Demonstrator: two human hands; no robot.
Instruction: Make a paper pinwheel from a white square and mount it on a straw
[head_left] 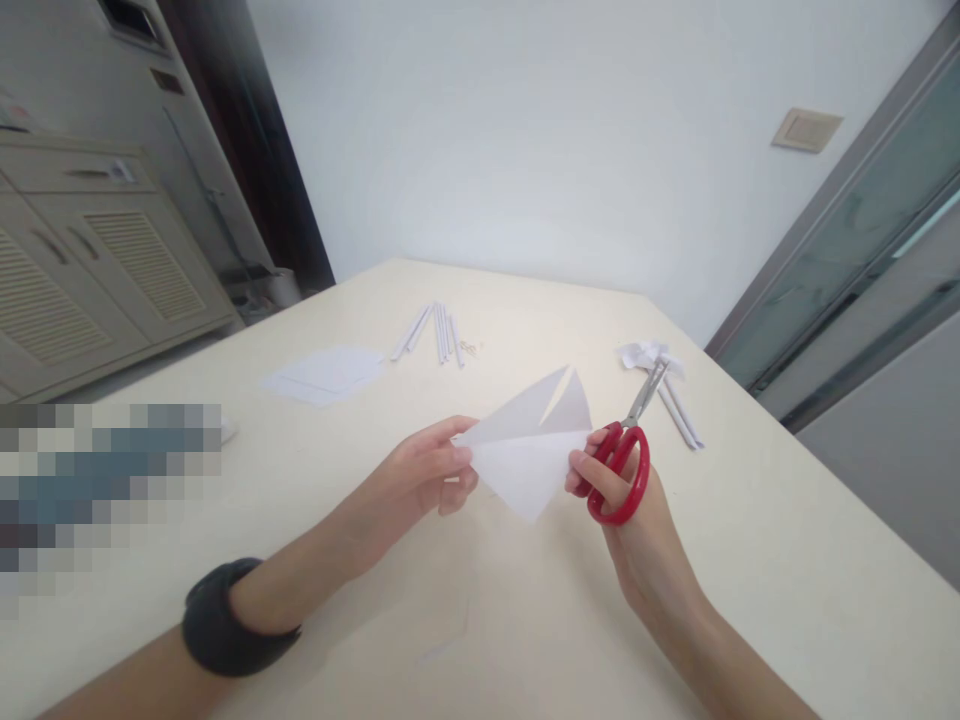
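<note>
My left hand [429,470] pinches the left corner of a folded white paper [525,455] held above the cream table [750,540]. The paper has a slit cut into its upper edge. My right hand [607,480] touches the paper's right edge while its fingers sit through the handles of red scissors [624,455]. The scissor blades point up and away, closed or nearly so. A dark band circles my left wrist.
Flat white sheets [326,375] lie to the far left. Several rolled paper sticks [439,332] lie at the far middle. A small paper flower with stems [660,370] rests at the far right. A louvered cabinet [97,270] stands beyond the table's left edge.
</note>
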